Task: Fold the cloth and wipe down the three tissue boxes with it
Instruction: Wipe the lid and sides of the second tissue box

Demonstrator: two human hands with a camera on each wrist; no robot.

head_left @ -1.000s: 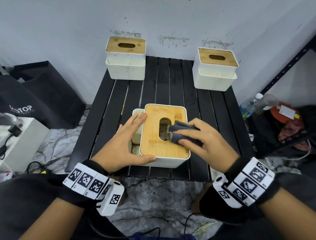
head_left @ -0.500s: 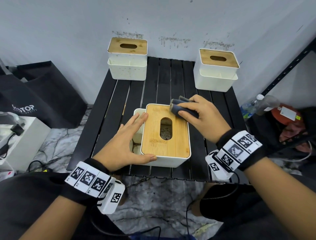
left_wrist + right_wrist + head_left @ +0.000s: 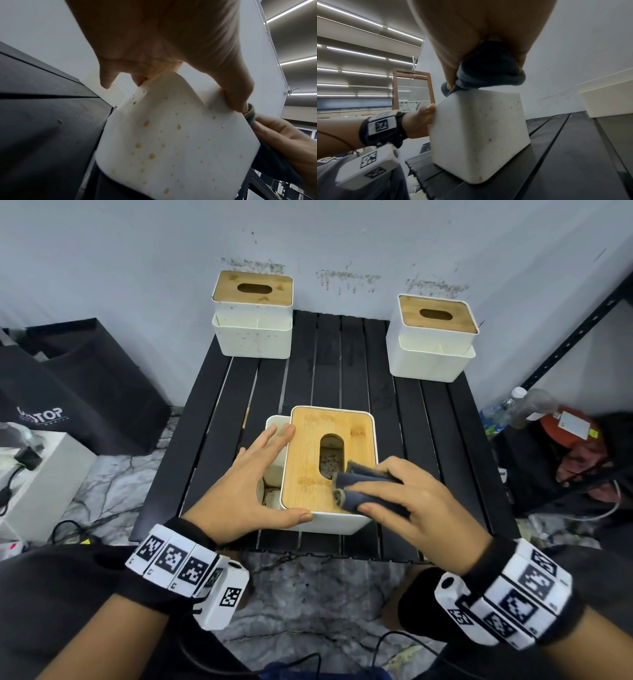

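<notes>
The near tissue box [image 3: 308,460], white with a bamboo lid, stands at the table's front middle; its speckled white wall [image 3: 171,142] [image 3: 479,135] fills both wrist views. My left hand [image 3: 253,491] braces its left side with straight fingers and the thumb along the front edge. My right hand [image 3: 404,498] holds the folded dark grey cloth [image 3: 356,487] [image 3: 488,70] pressed on the lid's near right corner, beside the slot. Two more tissue boxes stand at the back left [image 3: 252,314] and back right [image 3: 433,337].
The black slatted table [image 3: 342,371] stands against a pale wall. A black bag [image 3: 68,392] and a white box [image 3: 41,474] lie on the floor at left. Bottles and a red item [image 3: 561,429] sit by a black rack at right. Cables trail across the marble floor.
My right hand has slid the cloth from the lid's far right corner back to its near right corner. The left hand has stayed braced on the box.
</notes>
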